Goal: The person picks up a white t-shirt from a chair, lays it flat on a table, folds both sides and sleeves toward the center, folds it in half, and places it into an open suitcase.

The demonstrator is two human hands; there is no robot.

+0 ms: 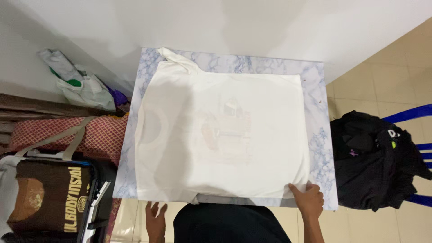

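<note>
Pinching the near corner of a white T-shirt (220, 135) spread flat on the marble-patterned table (317, 90), right hand (308, 198) pins it taut; left hand (156, 218) hangs open, empty.

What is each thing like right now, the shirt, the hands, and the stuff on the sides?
white T-shirt: spread flat on the table, print side down, one sleeve folded in.
marble-pattern table: mostly covered by the shirt.
right hand: pressing the shirt's near corner.
left hand: open, below the table edge, touching nothing.
black clothes: crumpled in a heap on a blue chair.
plastic bag: crumpled by the wall.
</note>
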